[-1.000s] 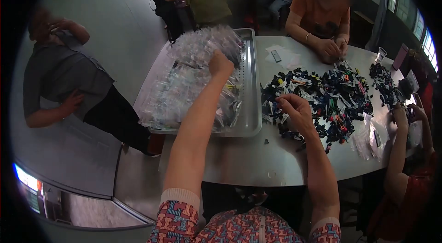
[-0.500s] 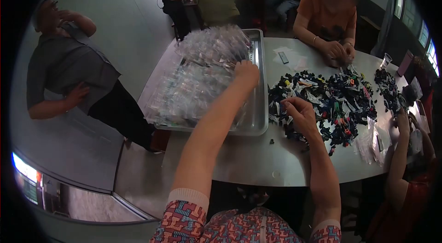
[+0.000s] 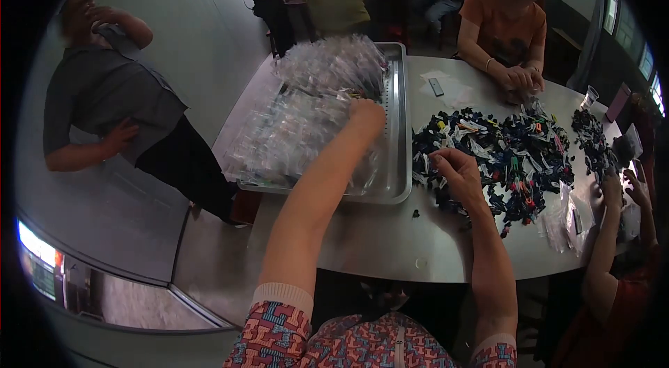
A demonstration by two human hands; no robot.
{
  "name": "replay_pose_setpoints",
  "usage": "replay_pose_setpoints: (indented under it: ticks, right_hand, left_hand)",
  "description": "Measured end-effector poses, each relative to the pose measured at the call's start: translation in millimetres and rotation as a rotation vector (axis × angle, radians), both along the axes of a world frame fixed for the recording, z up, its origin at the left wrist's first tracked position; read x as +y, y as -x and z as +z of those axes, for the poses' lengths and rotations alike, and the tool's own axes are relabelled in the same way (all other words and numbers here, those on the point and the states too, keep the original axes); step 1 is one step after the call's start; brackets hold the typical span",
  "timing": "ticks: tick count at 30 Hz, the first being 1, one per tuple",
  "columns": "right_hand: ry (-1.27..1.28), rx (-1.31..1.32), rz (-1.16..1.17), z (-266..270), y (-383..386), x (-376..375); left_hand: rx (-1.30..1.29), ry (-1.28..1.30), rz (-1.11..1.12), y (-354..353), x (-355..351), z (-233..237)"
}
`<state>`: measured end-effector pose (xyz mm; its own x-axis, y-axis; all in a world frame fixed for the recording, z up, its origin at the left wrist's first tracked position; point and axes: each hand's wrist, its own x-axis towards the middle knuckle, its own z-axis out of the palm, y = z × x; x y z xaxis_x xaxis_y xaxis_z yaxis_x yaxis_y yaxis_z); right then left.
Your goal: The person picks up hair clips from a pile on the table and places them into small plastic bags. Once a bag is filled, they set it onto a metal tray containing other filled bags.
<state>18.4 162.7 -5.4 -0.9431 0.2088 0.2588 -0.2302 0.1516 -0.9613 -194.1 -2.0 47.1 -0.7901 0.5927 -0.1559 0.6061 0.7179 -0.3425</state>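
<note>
My left hand point(image 3: 367, 117) reaches over a metal tray point(image 3: 400, 190) heaped with clear plastic bags point(image 3: 300, 131). Its fingers are drawn together at the bags near the tray's right side; what they hold is hidden. To the right, my right hand point(image 3: 460, 173) is closed in a pinch, thumb against fingers, at the left edge of a pile of small clip-like pieces point(image 3: 516, 159). Most of these pieces are black or white, with a few coloured ones. Anything between the right fingertips is too small to make out.
Across the table point(image 3: 362, 246) sits a person in orange point(image 3: 512, 33), hands together beyond the pile. Another person's hand point(image 3: 612, 190) works at the right beside clear bags point(image 3: 568, 218). A dark flat object point(image 3: 436, 87) lies behind the pile. Someone stands left point(image 3: 118, 103).
My left hand has moved a little left and toward me over the bags. The right hand keeps its pinch in nearly the same place. The whole view has shifted slightly.
</note>
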Motion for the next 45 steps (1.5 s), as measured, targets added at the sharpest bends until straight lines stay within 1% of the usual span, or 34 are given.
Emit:
replay_pose_setpoints:
  ticks: [1,3,7,9,11,12,14,16,18,20,21,22,23,24,25,26,27,28,29,31,33,35,37,39,41,44,45]
  right_hand:
    - [-0.001,-0.003,-0.004,0,0,0]
    - [-0.011,0.001,0.002,0,0,0]
    - [-0.03,-0.011,-0.003,1,0,0]
    - [-0.022,-0.003,-0.006,-1,0,0]
    - [-0.042,-0.003,-0.022,3,-1,-2]
    - [-0.052,0.061,-0.025,-10,5,2]
    - [0.003,-0.026,-0.034,8,-4,-5]
    - [-0.158,-0.014,-0.122,5,-1,-4]
    - [-0.167,0.014,-0.11,14,-9,-2]
    - [-0.091,0.158,-0.176,-5,0,0]
    - [-0.027,0.243,-0.193,-7,3,-2]
    - [0.04,0.143,-0.212,1,-1,0]
    - [0.109,0.043,-0.228,9,-5,3]
    - [0.042,0.1,-0.269,4,1,13]
    - [0.135,0.187,-0.309,5,2,22]
    - [0.226,0.273,-0.343,9,2,30]
    - [0.31,0.236,-0.409,21,-7,43]
    - [0.288,0.218,-0.477,32,-18,58]
    - [0.268,0.199,-0.543,42,-31,73]
    - [0.278,0.198,-0.579,60,-63,97]
    - [0.07,0.131,-0.663,63,-94,127]
    - [-0.138,0.016,-0.713,53,-136,165]
    - [-0.515,-0.084,-0.9,27,-185,210]
    - [-0.685,-0.244,-1.07,25,-221,207]
    - [-0.71,-0.293,-1.043,12,-235,213]
    - [-0.698,-0.364,-1.02,12,-228,208]
    - [-0.772,-0.34,-1.048,11,-219,208]
  left_hand:
    - [-0.003,-0.001,-0.004,0,1,3]
    - [-0.087,-0.131,0.022,3,-1,10]
    - [-0.096,-0.14,-0.024,2,-3,24]
    - [-0.033,-0.164,-0.092,-3,-2,32]
    - [-0.064,-0.149,-0.124,-24,-4,53]
    - [-0.098,-0.131,-0.168,-35,-1,54]
    - [0.031,-0.435,-0.412,-46,-13,38]
    - [-0.013,-0.724,-0.603,-97,-16,54]
    - [-0.176,-0.933,-0.718,-146,-11,60]
    - [-0.326,-1.074,-0.703,-185,-7,54]
    - [-0.349,-1.167,-0.754,-198,-1,41]
    - [-0.36,-1.169,-0.776,-210,4,28]
    - [-0.436,-1.27,-0.701,-222,7,16]
    - [-0.511,-1.37,-0.62,-228,11,2]
    - [-0.4,-1.41,-0.68,-228,16,-16]
    - [-0.405,-1.42,-0.69,-225,19,-30]
    - [-0.264,-1.415,-0.761,-222,22,-42]
    - [-0.119,-1.403,-0.825,-222,22,-49]
    - [-0.172,-1.392,-0.805,-224,19,-53]
    - [-0.185,-1.402,-0.815,-223,15,-55]
    - [-0.198,-1.416,-0.828,-222,13,-58]
    - [-0.35,-1.438,-0.742,-222,14,-63]
    - [-0.352,-1.472,-0.717,-218,16,-60]
    - [-0.353,-1.496,-0.696,-216,17,-59]
    - [-0.426,-1.536,-0.635,-215,18,-59]
    - [-0.439,-1.543,-0.624,-215,19,-61]
    - [-0.44,-1.539,-0.625,-216,19,-60]
